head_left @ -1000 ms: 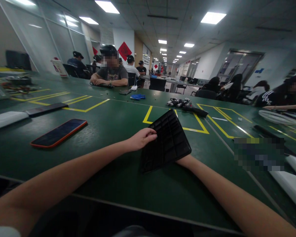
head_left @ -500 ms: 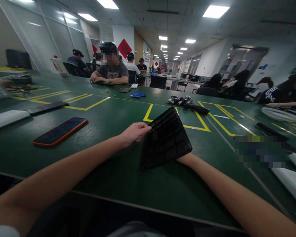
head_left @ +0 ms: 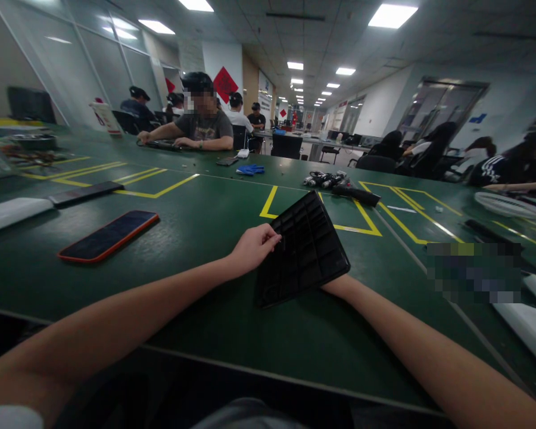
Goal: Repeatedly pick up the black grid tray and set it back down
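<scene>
A black ribbed plastic panel stands tilted on the green table, its lower edge near the surface. My left hand is at the panel's left edge, fingers curled and pinching it. My right hand reaches in behind the panel and holds it up. Only the right wrist shows; the fingers are hidden by the panel.
An orange-cased phone lies to the left, with a dark flat device and a white part beyond it. Blue gloves and black tools lie further back. White parts sit at the right. Other people sit around the table.
My left hand loosened beside the panel's edge, then closed on it again. The panel stayed tilted. The person across the table stretched an arm out sideways.
</scene>
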Available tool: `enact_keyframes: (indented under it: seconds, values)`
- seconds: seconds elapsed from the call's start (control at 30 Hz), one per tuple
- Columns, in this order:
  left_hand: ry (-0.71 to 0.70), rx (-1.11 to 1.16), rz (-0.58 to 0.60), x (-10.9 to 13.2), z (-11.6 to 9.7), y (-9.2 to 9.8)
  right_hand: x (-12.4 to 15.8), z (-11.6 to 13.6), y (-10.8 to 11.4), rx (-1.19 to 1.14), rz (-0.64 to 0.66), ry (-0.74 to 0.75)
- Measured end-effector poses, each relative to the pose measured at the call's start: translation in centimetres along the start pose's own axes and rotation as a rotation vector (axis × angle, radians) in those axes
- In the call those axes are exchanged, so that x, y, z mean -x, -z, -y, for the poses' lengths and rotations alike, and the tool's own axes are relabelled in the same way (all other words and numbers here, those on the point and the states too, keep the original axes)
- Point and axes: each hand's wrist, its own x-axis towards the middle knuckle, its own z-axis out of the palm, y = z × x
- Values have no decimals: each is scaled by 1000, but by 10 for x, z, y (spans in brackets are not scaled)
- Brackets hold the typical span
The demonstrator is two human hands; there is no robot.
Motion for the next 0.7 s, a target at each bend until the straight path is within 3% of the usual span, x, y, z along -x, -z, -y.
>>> enact_keyframes:
  seconds: [0.17, 0.4, 0.7]
  values:
    - [-83, -193, -62, 8, -5, 1, 1, 1, 2, 47, 15, 65]
    - [-108, -213, -137, 10, -8, -2, 2, -2, 2, 69, -22, 52]
    - [-187, -302, -88, 14, -6, -5, 4, 0, 2, 44, -8, 41]
